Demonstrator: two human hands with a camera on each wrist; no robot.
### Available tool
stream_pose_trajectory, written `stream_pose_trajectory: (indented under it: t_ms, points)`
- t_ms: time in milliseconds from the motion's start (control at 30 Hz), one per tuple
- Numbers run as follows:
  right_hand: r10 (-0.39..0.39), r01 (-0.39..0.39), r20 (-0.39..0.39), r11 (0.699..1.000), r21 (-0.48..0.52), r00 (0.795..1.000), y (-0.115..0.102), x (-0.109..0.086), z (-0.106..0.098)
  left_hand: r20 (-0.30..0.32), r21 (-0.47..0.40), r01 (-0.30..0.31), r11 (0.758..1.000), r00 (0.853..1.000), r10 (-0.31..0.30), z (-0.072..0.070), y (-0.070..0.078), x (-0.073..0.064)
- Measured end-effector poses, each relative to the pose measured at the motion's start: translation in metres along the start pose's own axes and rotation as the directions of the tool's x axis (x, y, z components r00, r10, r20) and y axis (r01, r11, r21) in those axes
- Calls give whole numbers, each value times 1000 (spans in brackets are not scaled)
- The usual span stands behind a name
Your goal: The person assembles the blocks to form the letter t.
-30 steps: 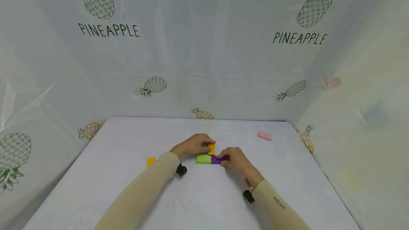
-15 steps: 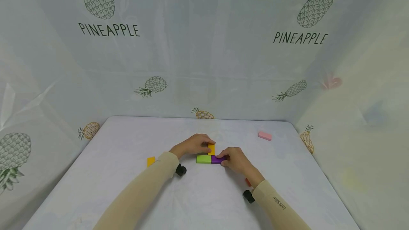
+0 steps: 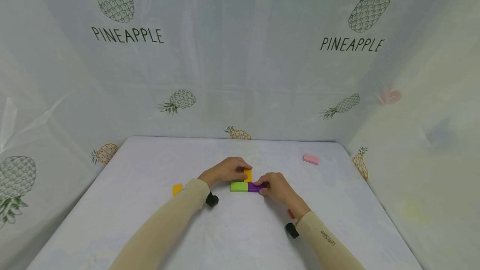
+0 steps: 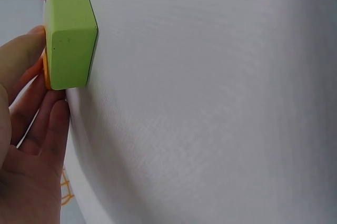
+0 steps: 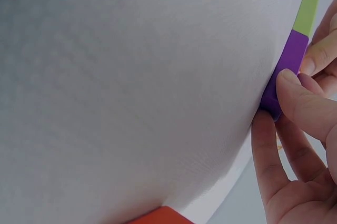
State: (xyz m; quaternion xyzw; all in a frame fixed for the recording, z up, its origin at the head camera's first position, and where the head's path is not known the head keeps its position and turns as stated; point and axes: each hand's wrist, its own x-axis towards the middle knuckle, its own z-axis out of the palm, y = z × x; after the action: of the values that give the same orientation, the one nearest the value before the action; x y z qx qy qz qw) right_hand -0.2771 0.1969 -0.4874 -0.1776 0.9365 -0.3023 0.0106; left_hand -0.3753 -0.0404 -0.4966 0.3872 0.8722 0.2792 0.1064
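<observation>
My left hand point(image 3: 226, 169) pinches a yellow block point(image 3: 248, 175) between thumb and fingers. That block lies directly behind the seam where a lime green block point(image 3: 238, 187) meets a purple block point(image 3: 255, 187) end to end. In the left wrist view the green block point(image 4: 72, 40) hides most of the yellow one, and only a thin orange-yellow edge shows beside my fingers. My right hand point(image 3: 278, 189) grips the right end of the purple block, thumb on its near side, as the right wrist view shows on the purple block point(image 5: 286, 69).
A second yellow block point(image 3: 177, 189) lies left, partly behind my left sleeve. A red-orange block point(image 3: 291, 213) sits under my right wrist. Farther back on the right is a pink block point(image 3: 311, 159). The white table point(image 3: 232, 236) ends at a pineapple-printed curtain point(image 3: 240, 61).
</observation>
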Motion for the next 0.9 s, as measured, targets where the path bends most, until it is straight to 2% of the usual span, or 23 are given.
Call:
stream_pose_trajectory:
  t_ms: [633,900]
  points:
    - [8,-8,6,1000,-3,1000,0,0,0,-11,-14,-12,1000,1000,11,-1,2,-2]
    - [-12,12,5,1000,-8,1000,2,1,0,-17,-5,-17,1000,1000,17,1,0,-1]
